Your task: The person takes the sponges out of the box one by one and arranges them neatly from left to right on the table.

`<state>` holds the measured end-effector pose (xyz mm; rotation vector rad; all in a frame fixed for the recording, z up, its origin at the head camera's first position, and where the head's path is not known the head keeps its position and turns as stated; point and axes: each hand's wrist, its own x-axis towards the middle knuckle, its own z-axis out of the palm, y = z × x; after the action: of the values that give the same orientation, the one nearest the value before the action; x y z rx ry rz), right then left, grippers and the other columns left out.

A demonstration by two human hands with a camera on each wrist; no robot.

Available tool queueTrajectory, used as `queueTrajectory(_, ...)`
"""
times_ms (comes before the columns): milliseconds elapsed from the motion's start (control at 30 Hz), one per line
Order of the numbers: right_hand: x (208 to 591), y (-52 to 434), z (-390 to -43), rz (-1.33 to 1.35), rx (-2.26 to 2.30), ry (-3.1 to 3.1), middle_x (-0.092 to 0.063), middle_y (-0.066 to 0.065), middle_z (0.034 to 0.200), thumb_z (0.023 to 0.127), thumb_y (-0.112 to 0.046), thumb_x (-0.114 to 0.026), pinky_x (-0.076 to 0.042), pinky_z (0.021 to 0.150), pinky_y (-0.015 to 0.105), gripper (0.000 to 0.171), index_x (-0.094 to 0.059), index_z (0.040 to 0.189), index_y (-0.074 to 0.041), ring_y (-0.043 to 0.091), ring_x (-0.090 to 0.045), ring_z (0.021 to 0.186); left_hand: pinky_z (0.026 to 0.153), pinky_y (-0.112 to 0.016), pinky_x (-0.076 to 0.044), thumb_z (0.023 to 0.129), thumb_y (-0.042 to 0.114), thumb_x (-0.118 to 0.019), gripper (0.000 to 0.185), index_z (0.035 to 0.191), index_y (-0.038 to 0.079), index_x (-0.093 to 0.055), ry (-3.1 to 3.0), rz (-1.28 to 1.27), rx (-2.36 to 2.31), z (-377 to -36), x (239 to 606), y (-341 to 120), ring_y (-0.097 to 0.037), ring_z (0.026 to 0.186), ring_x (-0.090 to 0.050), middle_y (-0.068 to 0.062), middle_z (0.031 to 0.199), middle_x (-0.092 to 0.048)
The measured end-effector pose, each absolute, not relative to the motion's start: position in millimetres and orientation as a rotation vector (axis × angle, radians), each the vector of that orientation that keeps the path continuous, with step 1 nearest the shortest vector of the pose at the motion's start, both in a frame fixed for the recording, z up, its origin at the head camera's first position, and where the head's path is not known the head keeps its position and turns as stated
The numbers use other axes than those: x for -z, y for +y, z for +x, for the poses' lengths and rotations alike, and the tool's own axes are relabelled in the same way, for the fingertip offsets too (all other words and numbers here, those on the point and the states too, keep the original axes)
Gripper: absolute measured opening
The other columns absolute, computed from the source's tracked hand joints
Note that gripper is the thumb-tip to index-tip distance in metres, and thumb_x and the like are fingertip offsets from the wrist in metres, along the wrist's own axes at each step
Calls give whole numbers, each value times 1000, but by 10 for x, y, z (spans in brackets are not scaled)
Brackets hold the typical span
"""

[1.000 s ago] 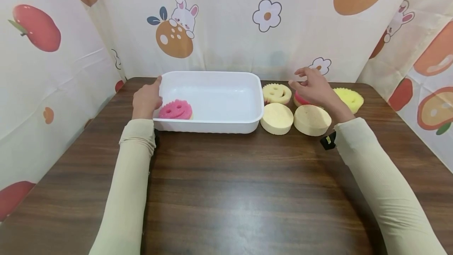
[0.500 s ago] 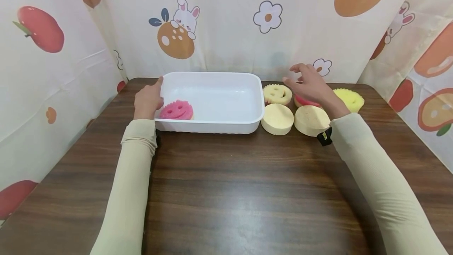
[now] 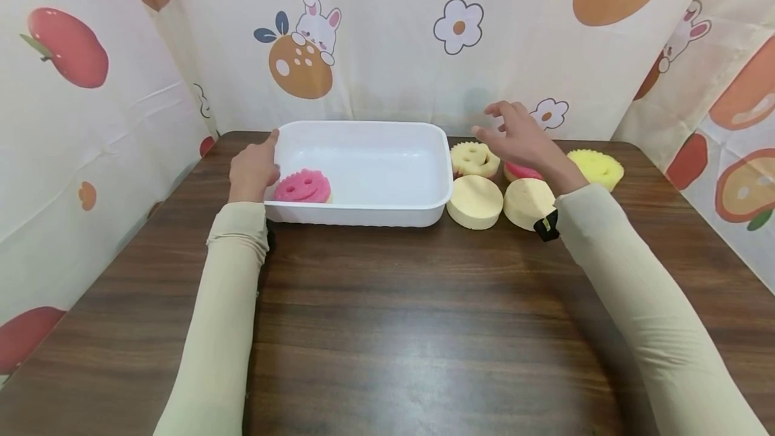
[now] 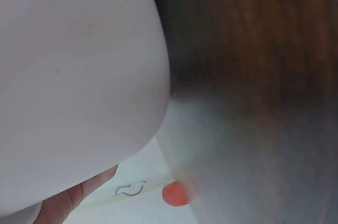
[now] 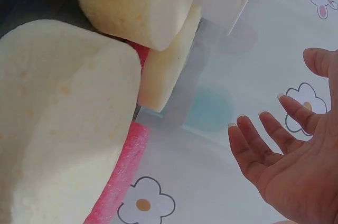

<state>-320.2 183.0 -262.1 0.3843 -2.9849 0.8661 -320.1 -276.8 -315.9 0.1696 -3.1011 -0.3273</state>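
Note:
My left hand [image 3: 253, 165] holds the left end wall of a white plastic tray [image 3: 387, 167]; the left wrist view shows fingers [image 4: 79, 195] partly hidden behind that wall. A pink smiley-face sponge [image 3: 303, 187] with a scalloped edge lies in the tray's near left corner. Above the sponges at the right, my right hand [image 3: 517, 134] hovers with relaxed, spread fingers and holds nothing. Nearest it are a cream smiley sponge [image 3: 475, 159] with a darker layer beneath and a pink-layered sponge [image 3: 521, 171], partly covered by the hand and a sponge in front.
Two round cream sponges [image 3: 475, 202] stand in the front row, right of the tray. A yellow smiley sponge [image 3: 596, 168] lies at the far right. The brown wooden table [image 3: 393, 308] meets a printed curtain [image 3: 387, 39] behind the tray.
My right hand has moved left and slightly up, from over the pink-layered sponge toward the cream smiley sponge. The left hand, tray and sponges stay where they were.

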Motion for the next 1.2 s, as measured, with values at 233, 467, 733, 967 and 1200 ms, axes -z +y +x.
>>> queueTrajectory(233, 2577, 1720, -3246, 396, -855, -2999, -30, 19, 156, 97, -57, -45, -40, 107, 59, 75, -30, 153, -8, 40, -40, 137, 78, -51, -53, 97, 13, -53, 78, 161, 16, -9, -3100, 171, 305, -3184, 3107, -2782, -39, 85, -56, -35, 132, -54)
queueTrajectory(467, 2511, 1607, -3266, 423, -822, -3006, -30, 20, 155, 99, -52, -46, -38, 109, 59, 72, -30, 152, -7, 40, -40, 137, 79, -52, -52, 97, 13, -53, 78, 161, 16, -9, -3100, 176, 304, -3170, 3092, -2773, -40, 86, -55, -35, 133, -53)
queueTrajectory(733, 2446, 1536, -3282, 467, -800, -2998, -28, 19, 157, 98, -54, -45, -38, 111, 57, 74, -29, 153, -7, 39, -40, 138, 70, -43, -50, 97, 13, -54, 79, 161, 17, -8, -3118, 188, 310, -3178, 3126, -2762, -35, 78, -55, -33, 130, -56)
queueTrajectory(967, 2382, 1457, -3303, 504, -778, -2976, -29, 20, 156, 99, -50, -45, -37, 112, 56, 71, -30, 152, -6, 39, -41, 137, 66, -40, -48, 97, 13, -54, 77, 161, 16, -11, -3107, 184, 314, -3185, 3133, -2743, -33, 73, -53, -31, 118, -61)
queueTrajectory(1200, 2331, 1350, -3320, 549, -769, -2974, -30, 20, 155, 99, -50, -46, -37, 113, 54, 70, -31, 152, -8, 38, -43, 135, 67, -42, -48, 97, 13, -53, 78, 161, 17, -9, -3110, 188, 308, -3175, 3138, -2750, -35, 78, -54, -32, 123, -59)
